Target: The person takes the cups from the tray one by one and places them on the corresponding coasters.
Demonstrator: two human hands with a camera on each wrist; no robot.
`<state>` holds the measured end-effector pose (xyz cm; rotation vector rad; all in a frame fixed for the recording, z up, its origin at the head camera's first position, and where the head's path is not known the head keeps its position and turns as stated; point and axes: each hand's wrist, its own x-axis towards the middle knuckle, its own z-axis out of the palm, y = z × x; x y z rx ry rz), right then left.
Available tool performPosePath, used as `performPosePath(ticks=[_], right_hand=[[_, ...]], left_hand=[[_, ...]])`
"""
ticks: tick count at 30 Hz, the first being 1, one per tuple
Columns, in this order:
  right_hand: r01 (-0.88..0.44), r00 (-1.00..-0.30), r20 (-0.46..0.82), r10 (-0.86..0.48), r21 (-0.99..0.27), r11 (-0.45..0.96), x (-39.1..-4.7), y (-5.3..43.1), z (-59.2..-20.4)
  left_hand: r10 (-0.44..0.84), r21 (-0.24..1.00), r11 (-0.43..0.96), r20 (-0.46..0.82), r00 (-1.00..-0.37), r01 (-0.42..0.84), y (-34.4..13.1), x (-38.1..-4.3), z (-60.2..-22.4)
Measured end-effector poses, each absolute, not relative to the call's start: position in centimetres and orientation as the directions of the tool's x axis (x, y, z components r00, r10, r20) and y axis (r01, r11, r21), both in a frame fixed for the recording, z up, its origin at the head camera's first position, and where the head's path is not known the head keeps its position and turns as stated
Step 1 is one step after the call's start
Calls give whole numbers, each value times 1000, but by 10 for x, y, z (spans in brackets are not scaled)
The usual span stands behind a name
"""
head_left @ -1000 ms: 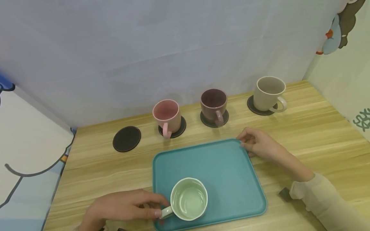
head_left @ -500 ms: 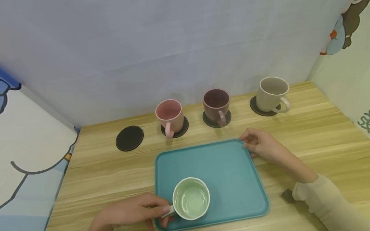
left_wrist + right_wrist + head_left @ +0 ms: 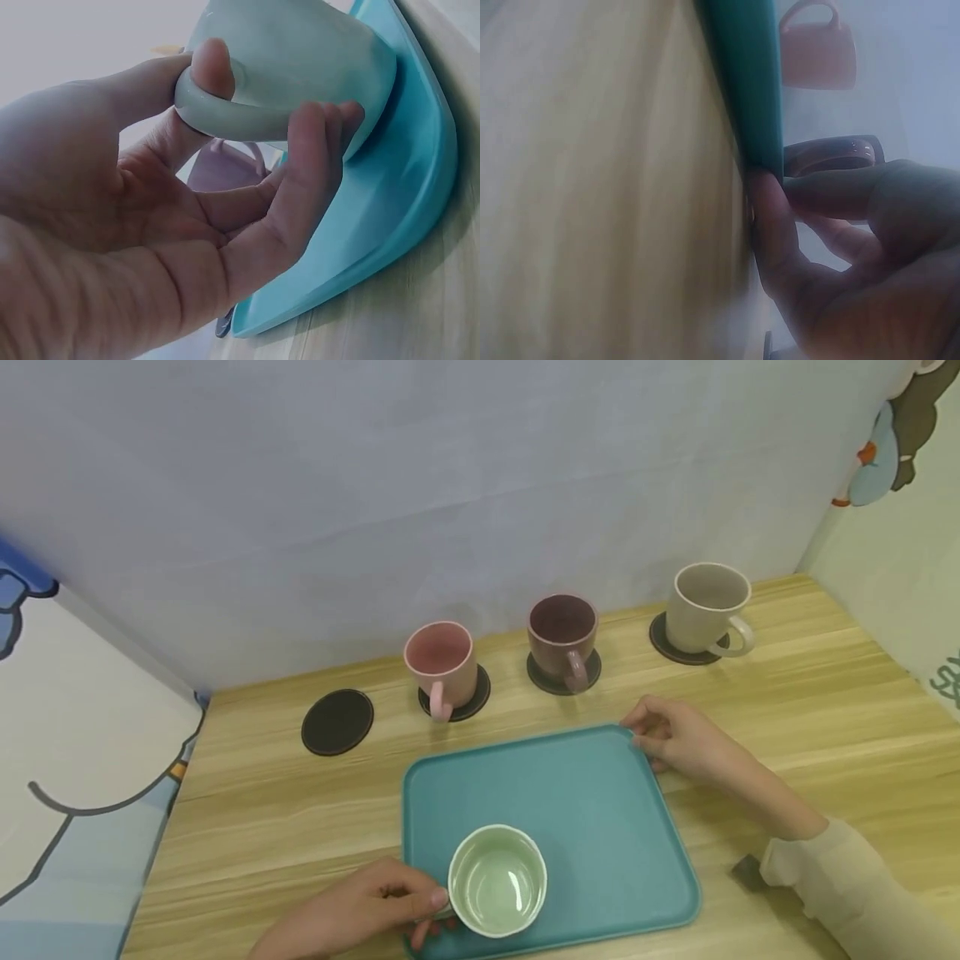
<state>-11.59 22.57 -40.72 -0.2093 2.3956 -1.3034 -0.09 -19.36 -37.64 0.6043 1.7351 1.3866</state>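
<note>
A pale green mug (image 3: 498,893) stands at the near left of a teal tray (image 3: 592,810). My left hand (image 3: 360,906) comes in from the left and pinches its handle (image 3: 255,122), thumb and index finger at the top of the loop, with the other fingers curled beneath. Most of the handle is hidden by the hand in the head view. At the tray's far right corner my right hand (image 3: 678,739) grips the edge; the right wrist view shows the thumb (image 3: 772,217) against the tray's outer side.
Along the back stand a pink mug (image 3: 441,670), a maroon mug (image 3: 562,643) and a beige mug (image 3: 705,610), each on a dark round coaster. A bare coaster (image 3: 337,722) lies at the left. White cloth (image 3: 450,485) hangs behind the wooden table (image 3: 285,810).
My left hand has moved in closer and its thumb now covers the mug's handle. The right hand has stayed at the tray corner. The head view has shifted slightly.
</note>
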Motion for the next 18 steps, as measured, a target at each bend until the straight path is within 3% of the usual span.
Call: performPosePath(ticks=[6, 10, 14, 18], right_hand=[[52, -908, -273, -318, -827, 560, -111, 229, -404], [47, -911, -262, -318, -833, 551, -110, 227, -404], [45, -911, -259, -320, -836, 548, -110, 225, -406], [51, -910, -260, -322, -842, 537, -111, 224, -409]], left_hand=[[778, 967, 240, -243, -579, -84, -195, 1, -378], [743, 966, 207, -258, -618, -155, -203, 0, -374], [656, 937, 227, -349, -669, -266, -218, -4, -363], [545, 925, 297, -369, -753, -238, -238, -11, -347]])
